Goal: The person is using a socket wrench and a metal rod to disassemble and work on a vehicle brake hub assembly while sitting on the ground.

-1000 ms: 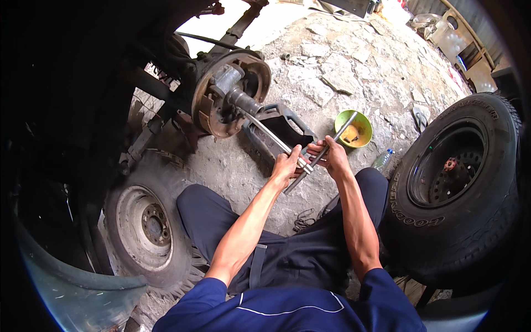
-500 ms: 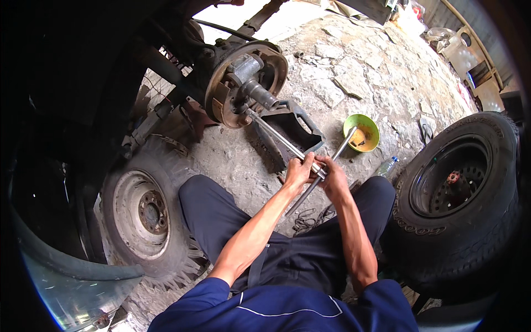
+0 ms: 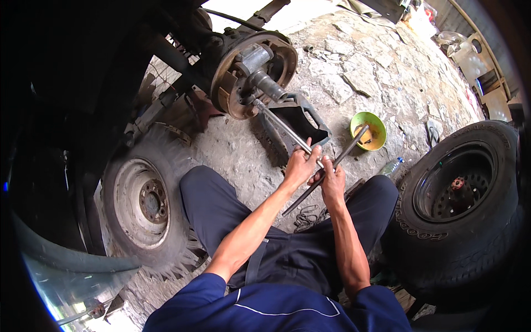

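I sit on the ground facing a bare vehicle hub with a round brake backing plate. A long steel wrench shaft runs from the hub's centre down to my hands. My left hand grips the near end of this shaft. My right hand holds a thin metal cross bar that passes through the shaft's end and slants from near the green bowl down toward my lap. The two hands touch each other.
A dark plastic tray lies under the shaft. A green bowl and a plastic bottle sit to the right. One wheel with a pale rim lies at my left, a black-rimmed tyre at my right. Stony ground lies beyond.
The view has shifted, so hub and hands sit lower in the picture. My hands stay on the shaft and cross bar, and the bar's angle has changed slightly.
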A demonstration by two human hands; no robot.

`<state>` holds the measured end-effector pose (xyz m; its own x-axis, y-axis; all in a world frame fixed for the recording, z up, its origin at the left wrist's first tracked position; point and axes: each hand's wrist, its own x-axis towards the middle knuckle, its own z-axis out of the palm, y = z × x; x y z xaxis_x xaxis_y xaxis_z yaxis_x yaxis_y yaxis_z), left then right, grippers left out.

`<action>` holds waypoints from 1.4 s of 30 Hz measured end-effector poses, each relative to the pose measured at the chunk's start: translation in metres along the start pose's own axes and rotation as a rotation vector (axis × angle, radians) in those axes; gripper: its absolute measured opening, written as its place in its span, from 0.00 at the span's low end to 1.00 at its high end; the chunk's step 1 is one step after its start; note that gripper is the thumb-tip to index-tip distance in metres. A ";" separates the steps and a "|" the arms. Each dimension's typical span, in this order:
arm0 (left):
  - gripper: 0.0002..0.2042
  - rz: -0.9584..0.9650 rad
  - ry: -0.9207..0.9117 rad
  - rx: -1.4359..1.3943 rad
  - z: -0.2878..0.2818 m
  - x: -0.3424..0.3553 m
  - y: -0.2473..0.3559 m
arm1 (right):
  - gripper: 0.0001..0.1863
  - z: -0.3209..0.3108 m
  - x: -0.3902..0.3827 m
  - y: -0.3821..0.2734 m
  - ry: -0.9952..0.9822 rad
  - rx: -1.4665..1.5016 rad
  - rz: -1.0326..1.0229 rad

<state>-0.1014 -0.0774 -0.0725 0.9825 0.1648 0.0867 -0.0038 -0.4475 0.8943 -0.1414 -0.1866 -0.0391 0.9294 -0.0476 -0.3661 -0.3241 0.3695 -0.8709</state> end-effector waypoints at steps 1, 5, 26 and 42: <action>0.33 -0.182 -0.149 -0.091 -0.010 0.005 0.009 | 0.17 0.001 0.001 -0.002 0.007 0.070 0.028; 0.30 -0.361 -0.263 -0.286 -0.019 0.015 0.004 | 0.16 0.005 0.004 -0.008 0.020 0.235 0.117; 0.29 -0.384 -0.204 -0.285 -0.029 0.025 0.027 | 0.12 0.014 0.015 -0.014 0.013 0.446 0.302; 0.20 -0.014 -0.559 0.387 -0.087 -0.057 0.068 | 0.17 -0.004 0.031 0.007 -0.062 0.244 0.153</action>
<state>-0.1735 -0.0409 0.0217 0.9309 -0.2600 -0.2565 -0.0262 -0.7480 0.6632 -0.1153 -0.1888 -0.0575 0.8845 0.0794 -0.4598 -0.4159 0.5809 -0.6997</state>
